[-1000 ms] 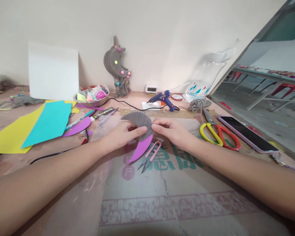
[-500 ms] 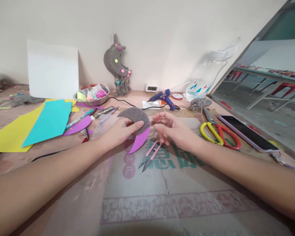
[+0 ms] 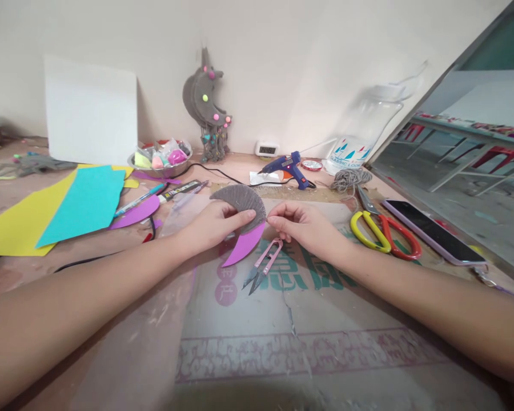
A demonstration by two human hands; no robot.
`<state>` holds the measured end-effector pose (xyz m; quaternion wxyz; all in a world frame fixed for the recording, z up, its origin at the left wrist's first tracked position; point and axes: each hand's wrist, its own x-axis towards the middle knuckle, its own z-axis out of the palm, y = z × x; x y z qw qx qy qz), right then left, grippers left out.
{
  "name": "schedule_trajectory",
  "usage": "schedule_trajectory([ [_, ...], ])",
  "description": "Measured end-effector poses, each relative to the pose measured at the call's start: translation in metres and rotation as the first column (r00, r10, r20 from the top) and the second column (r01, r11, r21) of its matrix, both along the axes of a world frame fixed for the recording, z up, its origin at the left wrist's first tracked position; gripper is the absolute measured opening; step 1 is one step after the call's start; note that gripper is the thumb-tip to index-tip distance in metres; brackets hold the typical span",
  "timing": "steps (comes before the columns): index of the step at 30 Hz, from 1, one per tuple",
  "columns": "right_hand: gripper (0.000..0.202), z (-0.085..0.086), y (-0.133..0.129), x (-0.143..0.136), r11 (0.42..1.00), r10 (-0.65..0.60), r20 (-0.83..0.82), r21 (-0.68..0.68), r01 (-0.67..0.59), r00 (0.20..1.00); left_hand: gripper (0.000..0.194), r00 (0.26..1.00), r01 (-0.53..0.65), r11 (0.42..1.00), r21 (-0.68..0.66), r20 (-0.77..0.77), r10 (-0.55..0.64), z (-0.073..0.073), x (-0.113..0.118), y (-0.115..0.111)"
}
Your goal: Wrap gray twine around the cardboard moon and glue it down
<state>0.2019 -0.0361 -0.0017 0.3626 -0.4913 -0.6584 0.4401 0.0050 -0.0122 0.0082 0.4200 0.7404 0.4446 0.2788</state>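
Purple crescent [image 3: 245, 245], smooth at its lower tip & wrapped in ribbed grey yarn [image 3: 240, 200] up top, is in our L hand [image 3: 212, 227] over the translucent plastic sheet [image 3: 240, 319] on the bench [image 3: 29, 275]. Both forearms [image 3: 111, 285] angle inward; L fingers pinch the crescent, thumb on top. Our R hand [image 3: 304, 227] is just beside its outer edge, thumb & index tips pressed together; can't tell if yarn's btwn. Pink-handled snips [image 3: 278, 249] lie below, blades twd us.
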Motion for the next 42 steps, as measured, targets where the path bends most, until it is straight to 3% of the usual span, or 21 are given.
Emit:
schedule_trajectory([
  [21,0.017,-0.0006,0.0019,-0.0002,0.999,-0.040,-0.018,-0.002,0.040,0.999,0.040,0.999,0.028,0.999,-0.044,0.030,-0.027,-0.0001,-0.0002,-0.0022],
  [30,0.030,-0.0009,0.0016,0.0004,0.994,-0.022,-0.028,0.110,0.025,0.999,0.045,1.000,0.026,1.000,0.001,-0.018,-0.026,-0.0029,-0.0013,0.0016],
  [34,0.024,0.0014,-0.0002,-0.0012,0.990,-0.010,-0.008,0.141,0.011,1.000,0.044,0.990,0.117,0.989,0.090,-0.085,-0.110,-0.0050,-0.0007,0.0033],
  [42,0.022,0.0018,-0.0027,-0.0029,0.996,0.083,-0.077,-0.002,-0.084,0.994,0.038,0.967,0.254,0.955,0.152,-0.078,-0.244,-0.0081,0.0002,0.0029],
])
